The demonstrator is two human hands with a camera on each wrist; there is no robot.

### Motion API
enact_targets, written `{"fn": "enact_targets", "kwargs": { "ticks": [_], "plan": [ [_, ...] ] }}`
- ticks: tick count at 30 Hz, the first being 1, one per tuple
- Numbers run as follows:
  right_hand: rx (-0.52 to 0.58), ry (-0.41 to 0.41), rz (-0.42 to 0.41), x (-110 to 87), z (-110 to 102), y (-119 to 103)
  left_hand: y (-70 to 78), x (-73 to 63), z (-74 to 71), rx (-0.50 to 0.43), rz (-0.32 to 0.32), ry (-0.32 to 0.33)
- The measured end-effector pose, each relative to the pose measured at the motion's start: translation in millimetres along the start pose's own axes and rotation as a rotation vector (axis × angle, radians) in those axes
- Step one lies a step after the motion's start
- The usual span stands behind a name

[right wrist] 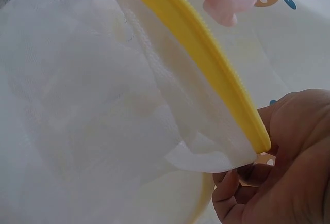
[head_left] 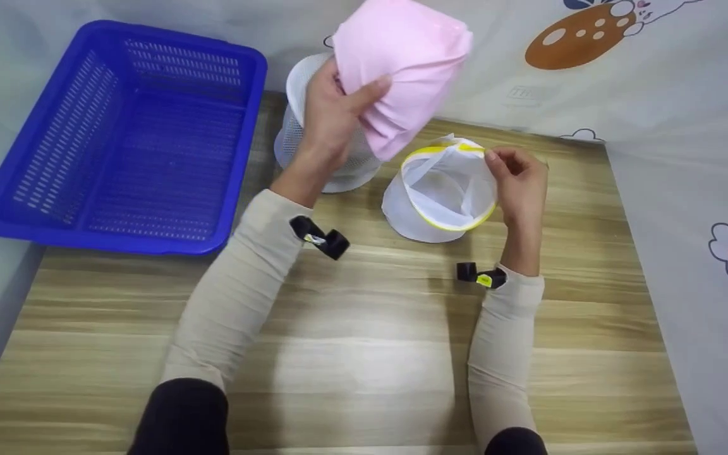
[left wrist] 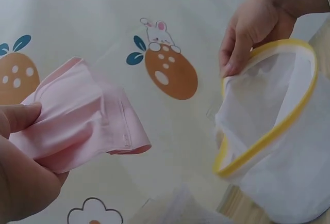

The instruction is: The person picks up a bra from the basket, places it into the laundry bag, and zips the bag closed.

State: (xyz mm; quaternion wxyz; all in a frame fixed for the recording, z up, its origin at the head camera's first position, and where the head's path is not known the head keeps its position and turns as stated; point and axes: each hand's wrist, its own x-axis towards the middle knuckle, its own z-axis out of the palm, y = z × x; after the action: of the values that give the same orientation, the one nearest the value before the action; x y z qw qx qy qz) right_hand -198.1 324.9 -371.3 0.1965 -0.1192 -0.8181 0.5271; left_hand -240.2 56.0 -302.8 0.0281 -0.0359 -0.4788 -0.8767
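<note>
My left hand (head_left: 329,117) grips a folded pink cloth (head_left: 402,69), thumb on its near face, raised above the table. In the left wrist view the pink cloth (left wrist: 87,121) shows a stitched hem; what kind of garment it is cannot be told. My right hand (head_left: 522,183) pinches the yellow zipper edge of a white mesh laundry bag (head_left: 418,224), its mouth gaping upward. Up close in the right wrist view, the yellow zipper (right wrist: 206,53) runs down to the fingers of the right hand (right wrist: 299,157). The pink cloth is apart from the bag, up and to its left.
A large blue plastic basket (head_left: 237,170) stands at the left. Behind the left hand is a white mesh cylinder (head_left: 351,177), partly hidden by the hand and cloth. A printed sheet (head_left: 673,88) hangs behind and beside the wood-grain table (head_left: 364,354).
</note>
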Motion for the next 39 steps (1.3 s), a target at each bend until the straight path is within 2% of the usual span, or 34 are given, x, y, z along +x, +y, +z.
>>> {"fn": "enact_targets", "kwargs": {
  "ticks": [4,8,14,19,25,28,33,39],
  "plan": [
    [0.001,-0.004,0.004,0.2,1.6,-2.3,-17.6,-4.5,14.4,-0.081,0.012,-0.047],
    [-0.009,-0.015,0.015,-1.4,3.8,-4.7,-35.7,-7.9,22.6,-0.157,0.045,-0.091],
    [-0.008,-0.021,0.029,-2.9,4.4,-6.3,-53.5,-11.4,24.4,-0.156,0.054,-0.083],
    [0.007,-0.02,0.002,-2.0,5.2,-6.2,-67.7,-14.9,20.9,-0.053,0.096,-0.11],
    [0.023,-0.024,-0.023,-1.1,4.8,-3.2,-86.1,-19.1,22.1,0.036,0.076,-0.172],
    [0.046,-0.028,-0.02,-1.4,4.8,-1.4,-86.9,-24.3,23.7,0.053,0.081,-0.213],
    [0.077,-0.01,-0.011,-0.4,4.2,0.9,-79.3,-34.0,23.4,0.072,0.089,-0.268],
    [0.068,0.021,0.002,1.0,2.8,-1.5,-90.5,-26.6,11.1,0.192,0.071,-0.334]
  ]
}}
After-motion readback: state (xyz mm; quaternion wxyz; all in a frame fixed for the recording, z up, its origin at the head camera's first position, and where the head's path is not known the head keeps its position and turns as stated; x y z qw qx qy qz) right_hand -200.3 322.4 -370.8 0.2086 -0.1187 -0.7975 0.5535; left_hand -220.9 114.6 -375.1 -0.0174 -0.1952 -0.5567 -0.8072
